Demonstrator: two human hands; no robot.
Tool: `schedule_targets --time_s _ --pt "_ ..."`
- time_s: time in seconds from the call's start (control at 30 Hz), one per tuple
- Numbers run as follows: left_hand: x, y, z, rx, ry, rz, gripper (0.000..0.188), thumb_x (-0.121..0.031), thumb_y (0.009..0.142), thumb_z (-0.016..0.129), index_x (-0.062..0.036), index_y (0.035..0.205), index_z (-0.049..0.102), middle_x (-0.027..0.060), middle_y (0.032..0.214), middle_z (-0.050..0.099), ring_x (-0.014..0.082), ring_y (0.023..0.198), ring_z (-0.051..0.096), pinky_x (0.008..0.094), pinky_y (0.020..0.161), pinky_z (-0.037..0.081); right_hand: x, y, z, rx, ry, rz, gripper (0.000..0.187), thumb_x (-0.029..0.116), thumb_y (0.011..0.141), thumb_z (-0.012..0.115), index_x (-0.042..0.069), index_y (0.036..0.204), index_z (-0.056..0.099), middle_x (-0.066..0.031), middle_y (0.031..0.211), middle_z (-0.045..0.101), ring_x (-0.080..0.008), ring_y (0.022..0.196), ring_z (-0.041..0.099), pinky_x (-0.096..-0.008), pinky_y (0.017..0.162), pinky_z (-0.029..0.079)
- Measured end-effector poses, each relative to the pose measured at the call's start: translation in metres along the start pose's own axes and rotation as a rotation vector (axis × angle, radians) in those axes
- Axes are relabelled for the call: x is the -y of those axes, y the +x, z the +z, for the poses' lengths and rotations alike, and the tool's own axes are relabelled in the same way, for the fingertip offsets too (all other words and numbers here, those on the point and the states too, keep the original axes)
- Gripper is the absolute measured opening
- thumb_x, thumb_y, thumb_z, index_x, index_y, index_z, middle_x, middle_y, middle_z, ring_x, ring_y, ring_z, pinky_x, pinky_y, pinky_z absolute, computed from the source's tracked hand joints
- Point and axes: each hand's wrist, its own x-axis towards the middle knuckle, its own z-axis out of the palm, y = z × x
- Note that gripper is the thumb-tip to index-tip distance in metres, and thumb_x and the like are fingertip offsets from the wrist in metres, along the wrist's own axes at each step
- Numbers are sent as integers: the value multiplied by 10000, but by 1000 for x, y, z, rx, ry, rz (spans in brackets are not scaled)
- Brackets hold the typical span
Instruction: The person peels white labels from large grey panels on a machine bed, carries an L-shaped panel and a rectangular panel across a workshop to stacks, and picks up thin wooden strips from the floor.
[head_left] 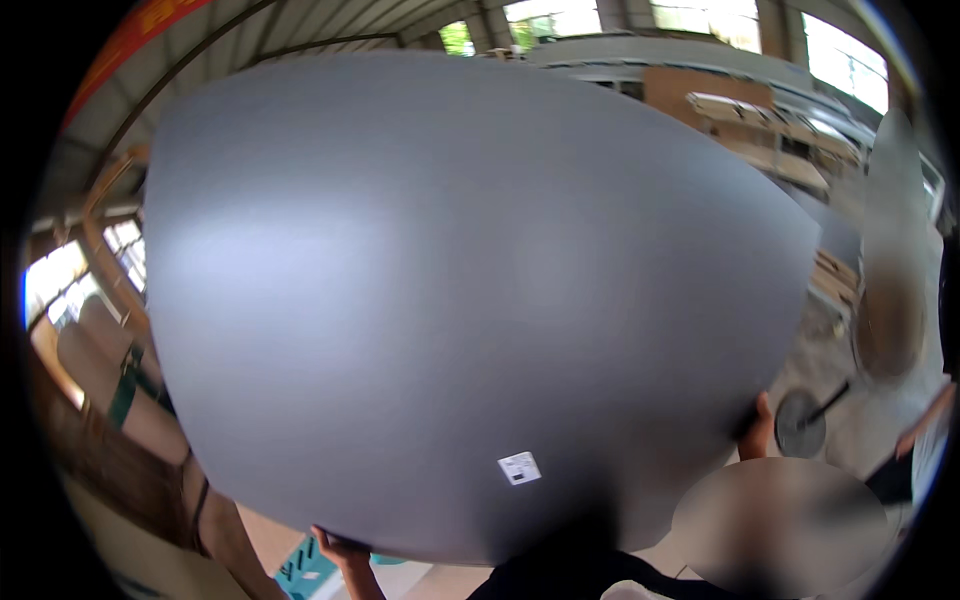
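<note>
A large, smooth grey panel (450, 270) fills most of the view, raised in front of me. A small white label (519, 468) is stuck near its lower edge. My left hand (345, 557) grips the panel's bottom edge left of the middle, with part of its fingers hidden. Around the panel's lower right edge my right hand (758, 430) is closed, its thumb side showing and the other fingers hidden behind the sheet.
Long wrapped pieces with a green strap (122, 398) stand at the left. A teal crate-like thing (298, 568) lies below. At the right are a dark round disc (801, 424) with a rod and another person's forearm (925, 425). Stacked boards (770, 125) lie behind.
</note>
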Motion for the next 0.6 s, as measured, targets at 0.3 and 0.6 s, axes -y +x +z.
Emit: schedule_targets --time_s 0.3,0.6 --pt "247 127 197 126 -17 -34 647 -537 863 418 -85 1323 358 90 1284 443 290 1172 424 427 952 365 54 216 -59 -123 -126 -182 610 449 892 474 -29 1267 416 -106 1250 488 -257 1148 455 -357 991 326" --pt "448 272 473 403 30 -149 638 -487 873 470 -22 1299 372 122 1291 432 302 1166 417 434 965 351 96 398 -154 -388 12 -345 586 461 904 451 -13 1249 442 -114 1233 504 -258 1120 466 -360 978 339"
